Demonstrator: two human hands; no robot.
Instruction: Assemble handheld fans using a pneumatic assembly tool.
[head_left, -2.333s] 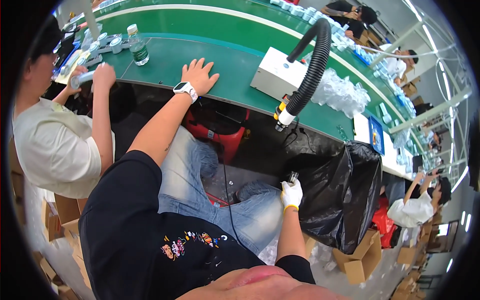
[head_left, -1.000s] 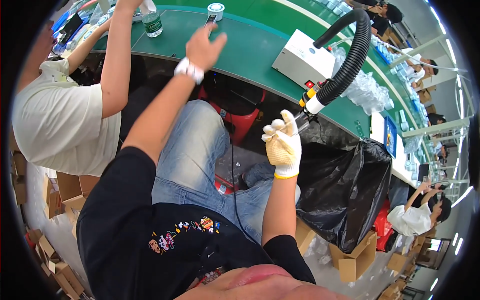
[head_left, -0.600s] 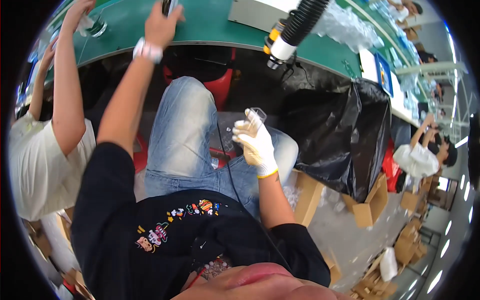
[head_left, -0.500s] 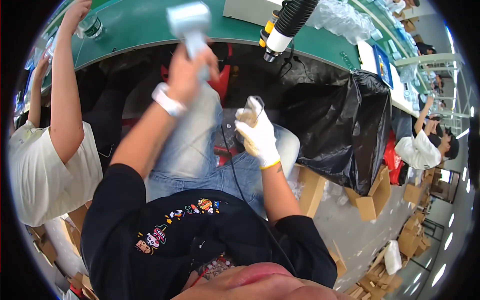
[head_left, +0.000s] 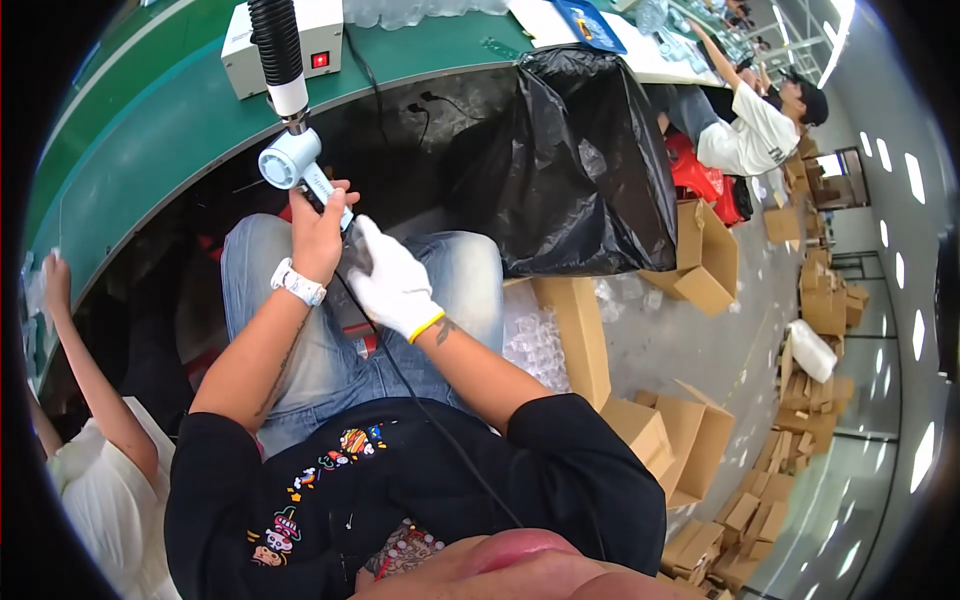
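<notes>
My left hand (head_left: 318,235) is closed round the handle of a pale blue handheld fan (head_left: 290,160), its round head tilted up and away. The fan head sits right under the metal tip of a nozzle (head_left: 290,100) on a black ribbed hose; whether they touch I cannot tell. My right hand (head_left: 395,290), in a white glove with a yellow cuff, is at the lower end of the fan's handle. Its fingers are curled on a small clear plastic piece (head_left: 358,255), blurred and partly hidden.
A beige box (head_left: 240,65) with a red switch stands on the green table (head_left: 150,160). Right of my knees hangs a black plastic bag (head_left: 590,190). Cardboard boxes (head_left: 570,330) stand on the floor to the right. A co-worker's arm (head_left: 100,390) reaches in at the left.
The view has swung right. My left hand has brought the fan under the nozzle and close to my right hand. The gloved hand with the clear piece is now beside the fan's handle.
</notes>
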